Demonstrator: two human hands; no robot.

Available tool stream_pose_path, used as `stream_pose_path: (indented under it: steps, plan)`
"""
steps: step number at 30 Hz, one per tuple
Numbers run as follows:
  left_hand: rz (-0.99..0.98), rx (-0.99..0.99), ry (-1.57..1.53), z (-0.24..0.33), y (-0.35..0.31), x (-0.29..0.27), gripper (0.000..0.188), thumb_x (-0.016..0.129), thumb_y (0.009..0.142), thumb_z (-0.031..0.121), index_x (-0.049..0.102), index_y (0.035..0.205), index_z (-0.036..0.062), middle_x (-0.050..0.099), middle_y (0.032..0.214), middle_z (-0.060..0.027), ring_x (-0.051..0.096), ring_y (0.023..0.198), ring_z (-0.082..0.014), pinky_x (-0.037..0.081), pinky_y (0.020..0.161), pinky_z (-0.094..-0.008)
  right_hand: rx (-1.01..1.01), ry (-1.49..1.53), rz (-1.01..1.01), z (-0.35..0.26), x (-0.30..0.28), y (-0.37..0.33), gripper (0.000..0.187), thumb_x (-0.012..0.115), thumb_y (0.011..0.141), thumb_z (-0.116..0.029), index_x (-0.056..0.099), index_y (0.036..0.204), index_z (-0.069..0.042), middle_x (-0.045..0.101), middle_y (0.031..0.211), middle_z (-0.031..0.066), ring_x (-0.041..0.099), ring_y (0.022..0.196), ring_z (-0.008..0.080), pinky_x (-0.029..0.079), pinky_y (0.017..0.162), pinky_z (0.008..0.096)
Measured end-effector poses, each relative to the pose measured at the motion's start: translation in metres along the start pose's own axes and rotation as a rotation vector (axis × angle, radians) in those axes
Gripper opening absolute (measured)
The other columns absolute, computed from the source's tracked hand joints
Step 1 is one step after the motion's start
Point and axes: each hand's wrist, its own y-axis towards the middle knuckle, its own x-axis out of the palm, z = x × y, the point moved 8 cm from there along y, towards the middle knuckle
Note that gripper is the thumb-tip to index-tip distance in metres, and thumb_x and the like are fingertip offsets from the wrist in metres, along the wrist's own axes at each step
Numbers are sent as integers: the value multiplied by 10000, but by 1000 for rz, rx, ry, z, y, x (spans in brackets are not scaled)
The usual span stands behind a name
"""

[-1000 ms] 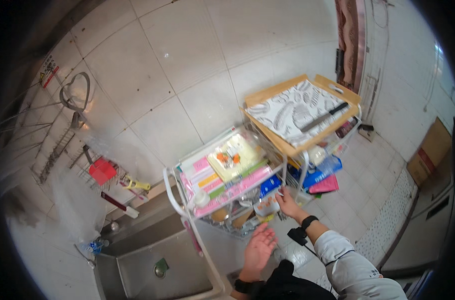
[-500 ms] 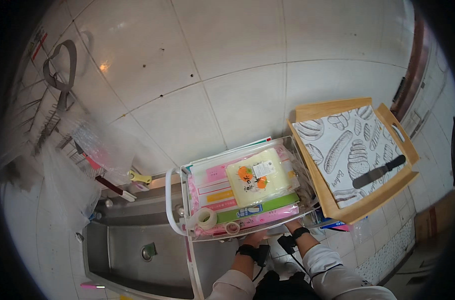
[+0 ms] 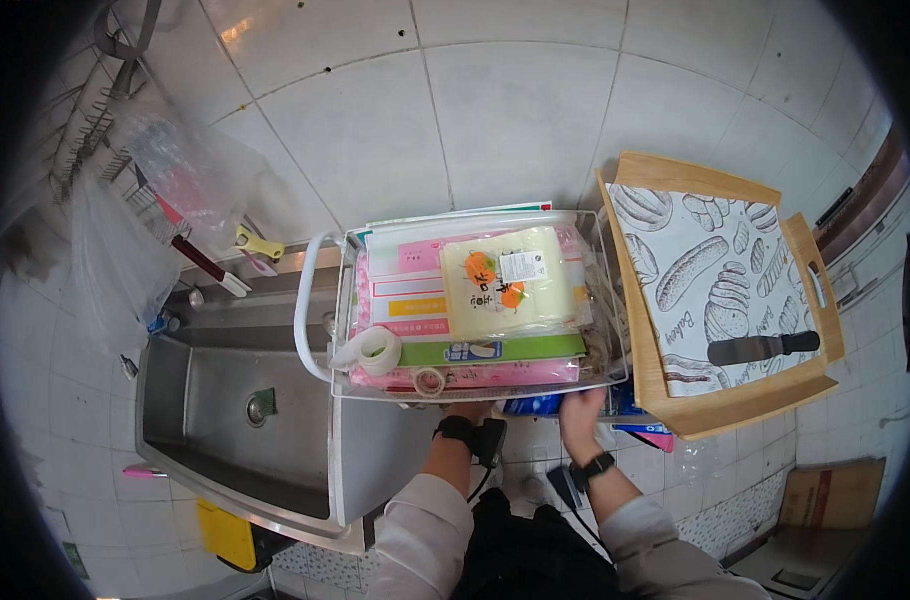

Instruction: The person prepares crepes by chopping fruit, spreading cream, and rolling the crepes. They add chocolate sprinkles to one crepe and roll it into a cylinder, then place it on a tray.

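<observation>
Left hand [image 3: 472,411]: reaching under the wire rack [image 3: 615,372] at lower centre; grip hidden, cannot tell.
Right hand [image 3: 581,412]: fingers spreading loosely, touching blue packet [image 3: 535,405] beneath the rack.
Wooden tray [image 3: 725,410]: lying at frame right.

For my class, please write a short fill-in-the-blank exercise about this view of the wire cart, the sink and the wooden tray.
1. The black-handled spatula lies on the bread-patterned paper in the wooden ____.
2. The steel sink is on the person's ____ side of the white wire cart.
3. The right hand reaches under the cart's top ____.

Missing words: tray; left; shelf
</observation>
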Motion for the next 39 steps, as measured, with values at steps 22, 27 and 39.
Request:
stream_pose_path:
  steps: [22, 27, 39]
  plan:
    - [946, -216, -720, 226, -489, -115, 531, 490, 1033, 238, 298, 1498, 68, 499, 1384, -102, 467, 1248, -164, 365, 1075, -331, 16, -26, -1788, -174, 57, -320, 365, 711, 871, -169, 592, 1173, -2, 659, 1029, 144, 622, 929, 275, 488, 885, 395]
    - [1421, -270, -617, 244, -679, -117, 397, 489, 1031, 182, 385, 1396, 67, 513, 1300, -74, 459, 1221, -154, 365, 1055, -319, -229, 278, -2236, -266, 117, -509, 375, 788, 757, -139, 601, 1053, -7, 620, 880, 104, 600, 803, 209, 492, 740, 344]
    - [2247, -379, -439, 249, -939, -84, 191, 537, 1013, 204, 499, 1139, 65, 567, 986, -8, 506, 885, -74, 428, 799, -241, -751, 809, -2795, -388, 96, -828, 857, 875, 699, -263, 349, 1331, -18, 422, 1373, 231, 446, 1266, 373, 387, 1049, 430]
